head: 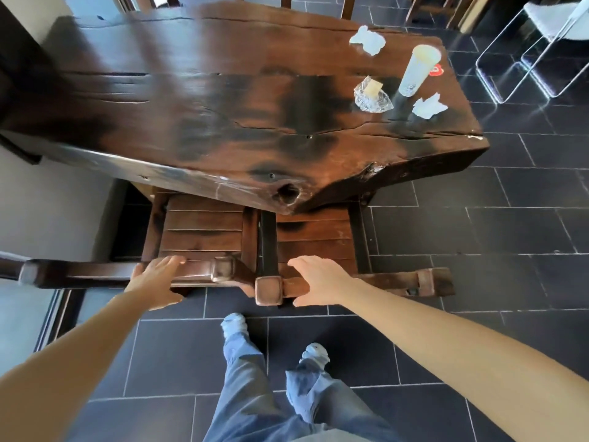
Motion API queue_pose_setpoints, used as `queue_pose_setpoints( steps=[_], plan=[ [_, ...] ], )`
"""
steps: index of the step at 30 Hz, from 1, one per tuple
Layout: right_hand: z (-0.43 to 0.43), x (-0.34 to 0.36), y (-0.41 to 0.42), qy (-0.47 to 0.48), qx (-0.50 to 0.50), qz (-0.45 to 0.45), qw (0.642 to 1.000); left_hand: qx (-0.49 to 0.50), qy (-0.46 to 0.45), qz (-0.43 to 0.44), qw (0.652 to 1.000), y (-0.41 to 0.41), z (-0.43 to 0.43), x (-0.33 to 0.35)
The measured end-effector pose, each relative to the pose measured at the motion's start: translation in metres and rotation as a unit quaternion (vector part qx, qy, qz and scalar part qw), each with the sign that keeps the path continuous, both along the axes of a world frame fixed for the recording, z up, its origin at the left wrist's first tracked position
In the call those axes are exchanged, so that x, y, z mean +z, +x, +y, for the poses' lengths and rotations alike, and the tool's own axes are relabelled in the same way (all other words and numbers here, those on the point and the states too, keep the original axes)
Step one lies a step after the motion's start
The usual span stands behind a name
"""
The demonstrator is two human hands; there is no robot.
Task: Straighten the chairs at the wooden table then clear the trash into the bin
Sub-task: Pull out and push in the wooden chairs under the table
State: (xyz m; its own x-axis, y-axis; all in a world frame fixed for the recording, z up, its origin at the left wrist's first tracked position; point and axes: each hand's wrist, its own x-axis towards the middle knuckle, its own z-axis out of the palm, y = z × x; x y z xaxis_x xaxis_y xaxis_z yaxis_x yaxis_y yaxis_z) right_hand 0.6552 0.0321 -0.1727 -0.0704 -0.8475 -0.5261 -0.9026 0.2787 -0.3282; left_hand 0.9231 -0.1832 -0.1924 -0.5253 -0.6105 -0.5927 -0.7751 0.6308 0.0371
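Two dark wooden chairs stand side by side, their slatted seats partly under the near edge of the wooden table (197,100). My left hand (156,279) grips the top rail of the left chair (204,224). My right hand (322,279) grips the top rail of the right chair (315,231). Trash lies on the table's far right: a tall clear plastic cup (417,70), a crumpled clear wrapper (371,95), and two crumpled white napkins, one near the cup (428,105) and one further back (368,39). No bin is in view.
A red sticker (436,70) shows behind the cup. Clear acrylic chairs (522,55) stand on the dark tiled floor at the far right. More wooden chair backs rise behind the table. A light wall and doorway lie to the left. My feet stand just behind the chairs.
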Motion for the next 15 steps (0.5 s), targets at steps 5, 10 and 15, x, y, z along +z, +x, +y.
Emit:
queue_pose_setpoints(
  steps=[5,10,15],
  plan=[
    [-0.016,-0.012,0.045,0.006,-0.028,0.009,1.000,-0.042,-0.006,-0.002,0.999,-0.018,-0.028,-0.018],
    [-0.015,-0.019,0.060,-0.039,-0.123,0.002,0.992,-0.116,-0.002,-0.037,0.993,-0.032,-0.027,-0.040],
    [-0.015,-0.025,0.072,-0.045,-0.148,-0.004,0.988,-0.094,-0.031,0.019,0.995,-0.028,-0.024,-0.042]
  ],
)
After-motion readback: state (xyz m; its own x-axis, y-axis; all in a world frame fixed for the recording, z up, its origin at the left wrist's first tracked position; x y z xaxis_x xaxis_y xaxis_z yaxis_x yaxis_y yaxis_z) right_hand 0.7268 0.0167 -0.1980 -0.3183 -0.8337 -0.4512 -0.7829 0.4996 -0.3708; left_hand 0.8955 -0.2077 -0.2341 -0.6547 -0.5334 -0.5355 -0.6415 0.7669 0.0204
